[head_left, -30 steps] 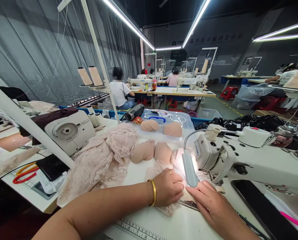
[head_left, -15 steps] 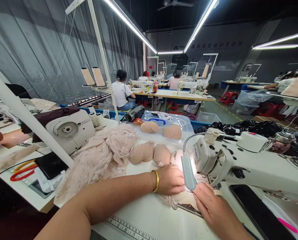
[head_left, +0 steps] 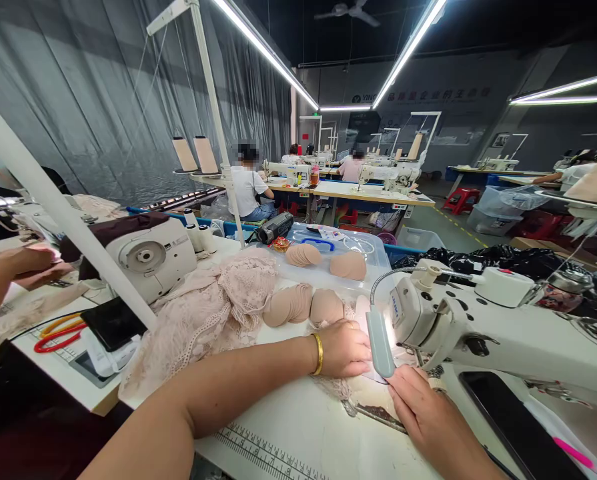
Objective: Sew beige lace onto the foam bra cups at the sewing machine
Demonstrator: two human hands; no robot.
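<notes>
My left hand (head_left: 347,348), a gold bangle at its wrist, presses on pale pink lace fabric (head_left: 339,387) beside the sewing machine's head. Its fingers are bent together on the cloth. On the other side, my right hand (head_left: 412,395) has its fingers close together, with the fingertips at the fabric's edge. A grey lamp (head_left: 379,343) on a bendable neck hangs between my hands and hides part of the work and the needle area. The white sewing machine (head_left: 478,320) stands to the right. Behind my left hand lie fanned beige bra pads (head_left: 289,305) and a second stack (head_left: 327,307).
A heap of lace (head_left: 203,313) covers the table's left side. More pads (head_left: 348,265) rest on a clear plastic bin lid (head_left: 308,272). A black phone (head_left: 518,420) lies right of my right hand. At far left, a co-worker's arm (head_left: 3,273) reaches over a neighbouring table.
The whole view has shifted slightly, moving the scene a little to the right. My hands stay at nearly the same spot on the fabric. The co-worker's arm at left has changed position.
</notes>
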